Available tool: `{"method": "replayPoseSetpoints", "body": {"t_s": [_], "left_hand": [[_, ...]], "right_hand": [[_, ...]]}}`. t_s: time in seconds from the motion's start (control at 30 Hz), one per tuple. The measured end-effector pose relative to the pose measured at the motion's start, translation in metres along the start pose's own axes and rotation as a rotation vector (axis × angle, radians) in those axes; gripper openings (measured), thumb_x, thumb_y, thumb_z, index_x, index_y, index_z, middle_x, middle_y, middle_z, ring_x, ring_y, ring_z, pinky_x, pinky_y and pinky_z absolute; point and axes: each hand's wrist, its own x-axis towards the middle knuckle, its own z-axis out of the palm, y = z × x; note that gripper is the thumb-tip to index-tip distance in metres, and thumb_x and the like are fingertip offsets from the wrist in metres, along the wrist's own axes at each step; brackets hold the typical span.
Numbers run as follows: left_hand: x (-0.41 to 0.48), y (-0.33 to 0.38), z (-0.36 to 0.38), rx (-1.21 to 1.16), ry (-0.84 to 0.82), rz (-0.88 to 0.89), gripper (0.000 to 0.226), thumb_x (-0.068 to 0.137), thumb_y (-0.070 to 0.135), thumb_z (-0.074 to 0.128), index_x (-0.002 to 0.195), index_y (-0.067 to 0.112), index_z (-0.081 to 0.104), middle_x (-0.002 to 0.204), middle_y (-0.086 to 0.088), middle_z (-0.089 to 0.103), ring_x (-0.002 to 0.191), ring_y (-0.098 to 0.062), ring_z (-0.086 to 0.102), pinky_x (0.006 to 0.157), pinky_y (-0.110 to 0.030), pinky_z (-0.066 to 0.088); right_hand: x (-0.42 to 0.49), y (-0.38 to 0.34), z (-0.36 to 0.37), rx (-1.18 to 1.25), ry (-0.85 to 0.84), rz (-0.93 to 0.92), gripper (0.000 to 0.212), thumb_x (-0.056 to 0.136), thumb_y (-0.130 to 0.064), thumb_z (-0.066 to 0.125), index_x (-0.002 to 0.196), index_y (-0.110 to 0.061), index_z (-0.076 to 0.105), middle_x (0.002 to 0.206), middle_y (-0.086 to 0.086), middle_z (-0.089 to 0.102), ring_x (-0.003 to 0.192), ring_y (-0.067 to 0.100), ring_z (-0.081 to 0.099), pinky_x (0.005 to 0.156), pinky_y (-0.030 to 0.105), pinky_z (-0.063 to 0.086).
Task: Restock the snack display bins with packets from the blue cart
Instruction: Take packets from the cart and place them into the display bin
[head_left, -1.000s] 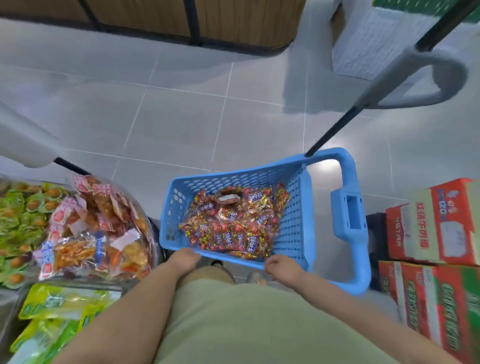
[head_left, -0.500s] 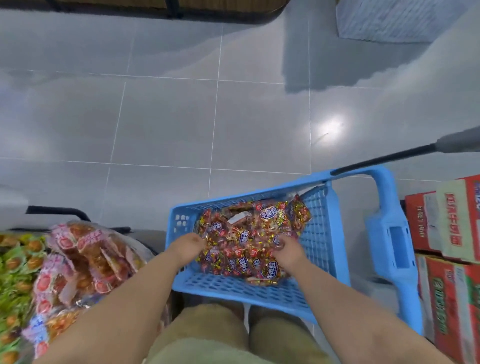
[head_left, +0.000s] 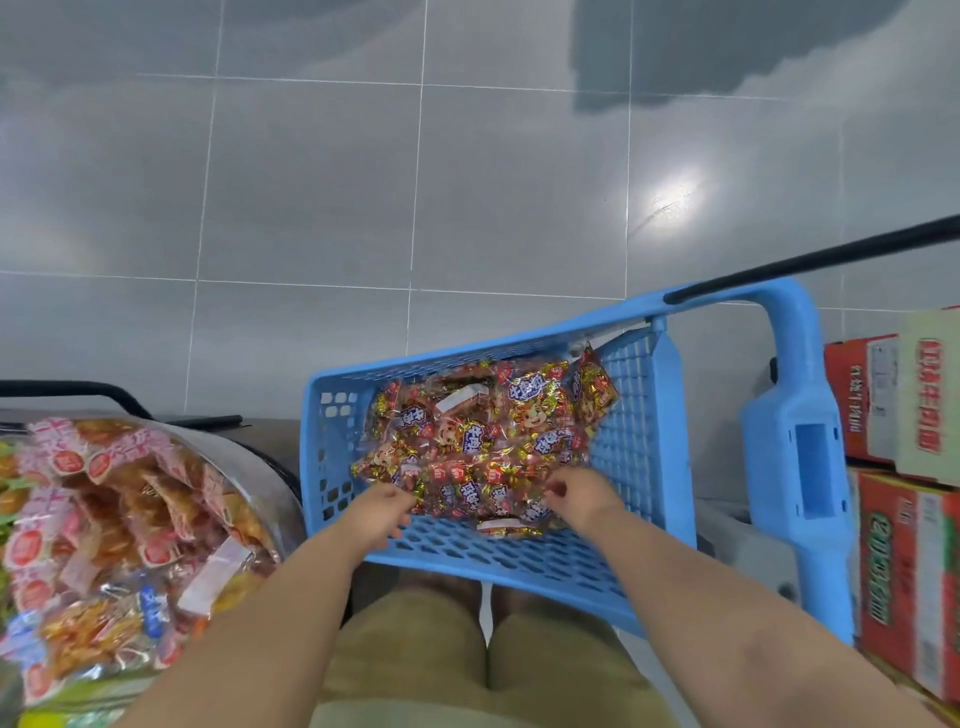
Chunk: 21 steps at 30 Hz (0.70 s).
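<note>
- At the far left a display bin (head_left: 270, 470) is heaped with pink-and-orange snack packets (head_left: 119, 519)
- The left hand (head_left: 382, 512) reaches into the cart, its fingers curled and pinching the near left edge of the clear bag of snack packets (head_left: 483, 441)
- That bag, full of red, gold and blue wrapped pieces, lies on the floor of the blue cart (head_left: 636, 415), leaning up against its far wall
- The right hand (head_left: 582, 493) has its fingers curled down onto the bag's near right edge, gripping it
- The cart's tall blue handle post (head_left: 795, 467) stands just right of the basket
- Red-and-green cardboard boxes (head_left: 904, 571) are stacked at the far right, close beside the cart
</note>
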Motion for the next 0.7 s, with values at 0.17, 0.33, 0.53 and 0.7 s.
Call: {"method": "replayPoseSetpoints", "body": {"t_s": [0.17, 0.33, 0.53, 0.7], "left_hand": [[-0.003, 0.007, 0.003, -0.152, -0.002, 0.146, 0.028, 0.092, 0.047, 0.055, 0.106, 0.023, 0.057, 0.111, -0.001, 0.061, 0.101, -0.017, 0.059, 0.090, -0.036, 0.047], [-0.009, 0.029, 0.001, -0.393, -0.221, 0.258, 0.071, 0.065, 0.046, 0.075, 0.127, 0.019, 0.052, 0.124, -0.002, 0.061, 0.116, -0.022, 0.058, 0.104, -0.046, 0.043], [0.012, 0.024, -0.012, -0.538, -0.183, 0.249, 0.090, 0.058, 0.025, 0.082, 0.138, 0.013, 0.042, 0.120, 0.001, 0.065, 0.112, -0.022, 0.060, 0.101, -0.042, 0.043], [0.033, -0.001, -0.026, -0.649, -0.052, 0.214, 0.072, 0.070, 0.019, 0.081, 0.134, 0.011, 0.048, 0.119, -0.007, 0.067, 0.108, -0.026, 0.064, 0.099, -0.047, 0.047]], "right_hand": [[-0.015, -0.015, -0.026, 0.663, -0.012, -0.038, 0.031, 0.084, -0.037, 0.068, 0.095, -0.008, 0.066, 0.094, 0.007, 0.067, 0.090, 0.021, 0.062, 0.071, 0.024, 0.046], [-0.011, -0.052, -0.032, 0.818, -0.283, -0.105, 0.017, 0.080, -0.042, 0.071, 0.088, -0.027, 0.071, 0.093, -0.012, 0.072, 0.086, 0.006, 0.066, 0.070, 0.020, 0.045], [0.018, -0.078, -0.009, 0.934, -0.191, -0.045, 0.038, 0.089, -0.051, 0.054, 0.111, -0.022, 0.065, 0.099, -0.007, 0.066, 0.099, 0.016, 0.062, 0.085, 0.028, 0.049], [0.039, -0.045, 0.000, 0.159, 0.026, -0.010, 0.048, 0.084, -0.012, 0.062, 0.128, -0.029, 0.051, 0.116, -0.002, 0.055, 0.100, 0.019, 0.057, 0.079, 0.028, 0.050]]}}
